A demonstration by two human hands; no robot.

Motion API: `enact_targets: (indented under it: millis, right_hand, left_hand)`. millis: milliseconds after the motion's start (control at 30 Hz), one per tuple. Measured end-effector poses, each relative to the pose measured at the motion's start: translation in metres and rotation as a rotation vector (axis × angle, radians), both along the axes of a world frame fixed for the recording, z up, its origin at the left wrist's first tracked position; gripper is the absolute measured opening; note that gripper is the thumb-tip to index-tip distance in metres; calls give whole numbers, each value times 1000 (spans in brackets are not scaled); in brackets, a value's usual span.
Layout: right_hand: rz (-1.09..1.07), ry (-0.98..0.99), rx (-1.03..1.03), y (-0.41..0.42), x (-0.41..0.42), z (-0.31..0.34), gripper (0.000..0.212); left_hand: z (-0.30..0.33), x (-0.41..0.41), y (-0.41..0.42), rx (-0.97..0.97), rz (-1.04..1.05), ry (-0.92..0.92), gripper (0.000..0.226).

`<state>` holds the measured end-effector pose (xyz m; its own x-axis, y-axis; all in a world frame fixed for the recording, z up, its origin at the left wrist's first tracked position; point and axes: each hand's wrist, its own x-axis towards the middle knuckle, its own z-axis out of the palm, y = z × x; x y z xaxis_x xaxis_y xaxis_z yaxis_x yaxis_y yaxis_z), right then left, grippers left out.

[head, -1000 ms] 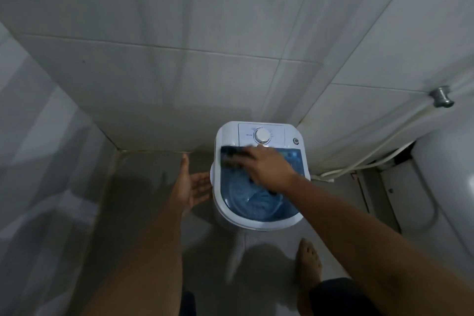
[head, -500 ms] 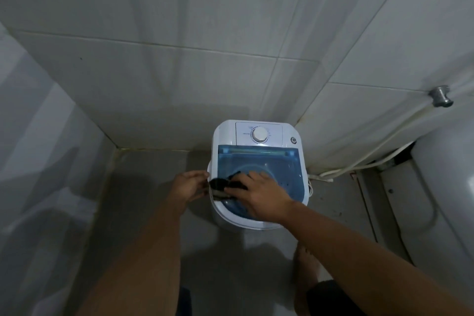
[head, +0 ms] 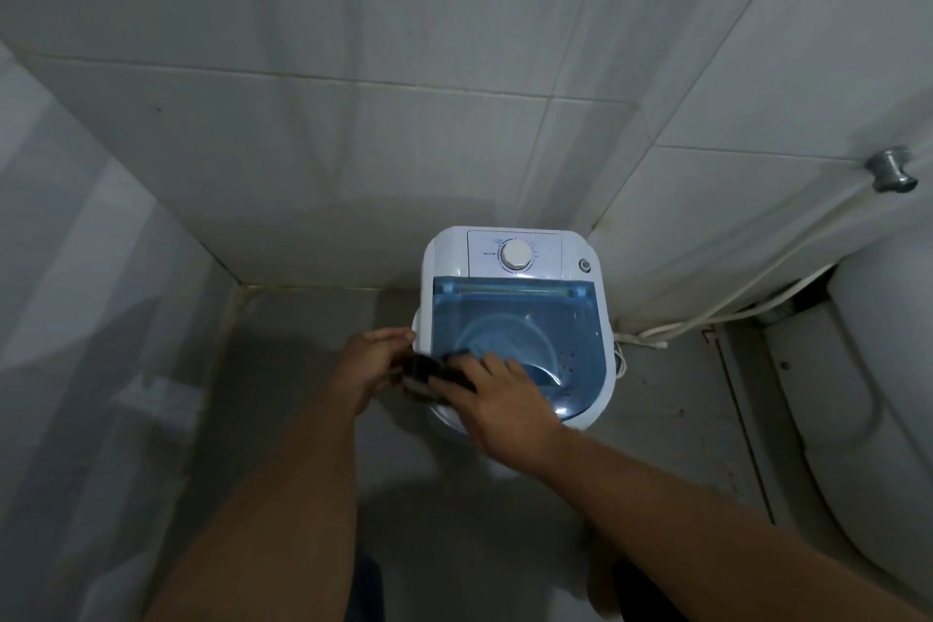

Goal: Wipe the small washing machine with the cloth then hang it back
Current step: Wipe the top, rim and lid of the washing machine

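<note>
The small white washing machine (head: 575,248) stands on the floor in the wall corner, with a clear blue lid and a round white dial at the back. A dark cloth (head: 429,369) lies bunched over the machine's front left edge. My right hand (head: 497,399) presses on the cloth from the right, fingers spread over it. My left hand (head: 371,359) is at the machine's left side and pinches the cloth's left end. Much of the cloth is hidden under my fingers.
Tiled walls close in behind and to the left. A white toilet (head: 883,394) stands at the right, with a hose (head: 717,313) running along the wall to a metal valve (head: 891,169). My bare foot shows at the bottom right.
My right hand slid the cloth from the lid's back left down to the front left edge. My left hand, open beside the machine before, closed in and took hold of the cloth's end.
</note>
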<state>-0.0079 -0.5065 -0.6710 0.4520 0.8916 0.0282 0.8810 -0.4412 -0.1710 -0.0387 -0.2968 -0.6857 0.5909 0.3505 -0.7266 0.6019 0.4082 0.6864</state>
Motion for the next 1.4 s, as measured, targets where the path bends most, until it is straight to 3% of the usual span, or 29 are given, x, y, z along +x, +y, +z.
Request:
enact_targets:
  millis: [133, 267, 400, 533, 633, 700, 800, 900, 967, 1067, 1133, 1300, 1400]
  right_hand:
    - [186, -51, -48, -30, 13, 3, 48]
    - [-95, -35, -118, 15, 58, 12, 61]
    - [-264, -21, -99, 45, 53, 14, 59]
    - [-54, 9, -21, 4, -5, 6, 51]
    - [45, 4, -33, -54, -14, -1, 67]
    - [-163, -25, 19, -85, 7, -4, 65]
    - [-638, 8, 141, -116, 39, -5, 47]
    - [-1008, 80, 265, -104, 37, -7, 44]
    - [-898, 104, 287, -75, 12, -9, 50]
    - [-400, 142, 179, -55, -34, -15, 57]
    - [-290, 121, 184, -76, -32, -17, 59]
    - [-953, 119, 367, -125, 3, -15, 52]
    - [-836, 125, 357, -100, -19, -18, 58]
  left_hand:
    - [1, 1, -2, -40, 12, 13, 25]
    - [-2, 0, 0, -27, 2, 15, 28]
    - [-2, 3, 0, -10, -14, 20, 30]
    - [1, 2, -2, 3, 0, -10, 20]
    - [-5, 3, -1, -29, 6, -9, 26]
    - [-8, 4, -1, -26, 17, -14, 25]
    - [-8, 4, -2, -9, 21, -19, 26]
    - [-7, 4, -4, 2, 18, -15, 28]
    - [-7, 5, -5, 19, 25, -11, 27]
    - [-11, 7, -6, 33, 18, -3, 26]
    - [-14, 8, -6, 39, 14, 6, 24]
    - [-13, 8, -6, 58, 13, 8, 23]
    - [-10, 8, -7, 65, 12, 5, 22]
